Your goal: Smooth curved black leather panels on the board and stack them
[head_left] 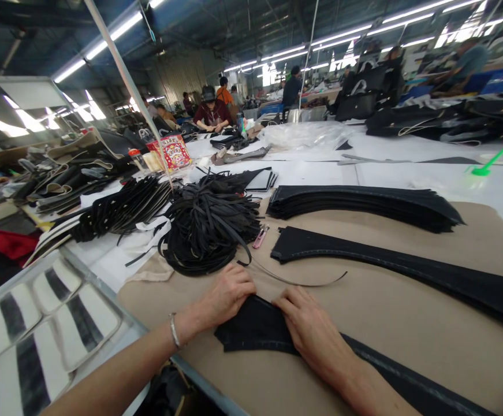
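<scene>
My left hand [225, 297] rests on the end of a long black curved piece [251, 329] lying on the brown table cover [385, 300], its fingers bent over the piece's far edge. My right hand [309, 326] presses on the same piece just to the right, fingers curled down onto it. A thin black strip [303, 283] curves across the cover just beyond my fingers. Another long black curved piece [390, 263] lies farther out, and a stack of the same pieces [364, 202] lies behind it.
A heap of thin black straps [210, 225] and a small pink tool [260, 237] lie ahead on the left. A metal table edge [104, 289] with striped pads runs at the left. A green tool [489, 163] lies far right. People work at tables behind.
</scene>
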Motion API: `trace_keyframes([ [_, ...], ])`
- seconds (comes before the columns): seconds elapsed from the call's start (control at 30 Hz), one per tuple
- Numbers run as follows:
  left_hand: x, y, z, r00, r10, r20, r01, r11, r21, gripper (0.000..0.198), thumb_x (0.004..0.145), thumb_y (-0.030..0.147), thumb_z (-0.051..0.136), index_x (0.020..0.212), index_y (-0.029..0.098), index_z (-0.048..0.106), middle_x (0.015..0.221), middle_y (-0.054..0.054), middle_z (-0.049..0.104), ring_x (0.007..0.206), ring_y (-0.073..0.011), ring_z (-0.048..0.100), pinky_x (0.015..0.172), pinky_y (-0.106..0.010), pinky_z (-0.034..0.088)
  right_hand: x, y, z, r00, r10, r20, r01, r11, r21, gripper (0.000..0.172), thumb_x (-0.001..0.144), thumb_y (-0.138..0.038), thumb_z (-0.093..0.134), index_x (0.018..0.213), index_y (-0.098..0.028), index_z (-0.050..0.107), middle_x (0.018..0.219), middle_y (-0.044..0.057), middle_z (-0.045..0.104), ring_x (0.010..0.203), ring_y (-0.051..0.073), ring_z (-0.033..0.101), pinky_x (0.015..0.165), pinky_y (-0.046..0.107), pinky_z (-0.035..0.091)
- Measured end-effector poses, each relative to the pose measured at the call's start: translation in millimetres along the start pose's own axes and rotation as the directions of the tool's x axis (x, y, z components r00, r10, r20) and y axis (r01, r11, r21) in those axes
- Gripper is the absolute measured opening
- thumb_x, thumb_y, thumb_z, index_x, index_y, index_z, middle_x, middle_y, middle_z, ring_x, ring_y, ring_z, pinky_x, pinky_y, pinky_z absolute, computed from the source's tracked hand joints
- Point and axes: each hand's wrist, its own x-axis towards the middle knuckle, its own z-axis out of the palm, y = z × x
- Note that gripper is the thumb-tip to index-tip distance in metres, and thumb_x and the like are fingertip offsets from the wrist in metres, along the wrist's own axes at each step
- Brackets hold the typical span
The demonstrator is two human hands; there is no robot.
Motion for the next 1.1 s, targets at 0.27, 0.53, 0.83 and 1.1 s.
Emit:
trace_keyframes([
  [0.27, -8.8, 2.9, 4.8, 0.983, 0.182, 0.015, -0.181, 0.956, 0.231, 0.024, 0.096, 0.015, 0.042, 0.100, 0.016, 0.065, 0.095, -0.007, 0.066, 0.099, -0.0205, 0.054, 0.088, -0.036, 0.039, -5.7, -1.5, 6.1, 0.991, -0.133, 0.012, 0.132, 0.959, -0.251, 0.024, 0.084, -0.002, 0.058, 0.104, -0.014, 0.062, 0.097, 0.007, 0.058, 0.088, 0.024, 0.051, 0.079, 0.039, 0.046],
  [0.53, -32.9, -13.7, -3.7, 0.998, -0.006, -0.067, 0.024, 0.965, 0.259, 0.029, 0.093, 0.010, 0.044, 0.111, 0.019, 0.065, 0.114, -0.008, 0.065, 0.108, -0.0219, 0.053, 0.093, -0.038, 0.043, -5.6, -2.0, 6.3, 0.981, -0.193, 0.001, 0.179, 0.908, -0.380, 0.027, 0.081, 0.001, 0.056, 0.103, -0.013, 0.062, 0.097, 0.007, 0.059, 0.087, 0.023, 0.053, 0.076, 0.037, 0.044],
  [0.83, -9.6, 45.5, 28.1, 0.990, -0.133, -0.055, 0.126, 0.985, -0.114, 0.042, 0.090, 0.003, 0.040, 0.124, 0.019, 0.059, 0.110, -0.007, 0.065, 0.100, -0.0194, 0.057, 0.089, -0.036, 0.051, -3.4, -0.6, -0.2, 0.975, -0.223, 0.011, 0.207, 0.882, -0.424, 0.024, 0.085, -0.004, 0.056, 0.107, -0.012, 0.061, 0.093, 0.005, 0.057, 0.084, 0.022, 0.051, 0.076, 0.036, 0.043],
  [1.1, -8.8, 46.7, 23.2, 0.990, -0.144, -0.011, 0.142, 0.985, -0.097, 0.046, 0.090, 0.004, 0.039, 0.125, 0.023, 0.062, 0.106, -0.007, 0.065, 0.097, -0.0205, 0.057, 0.086, -0.038, 0.052, -22.8, 21.1, -16.3, 0.962, -0.270, 0.043, 0.265, 0.883, -0.386, 0.012, 0.091, -0.011, 0.054, 0.101, -0.013, 0.060, 0.090, 0.005, 0.057, 0.083, 0.020, 0.050, 0.077, 0.035, 0.042],
])
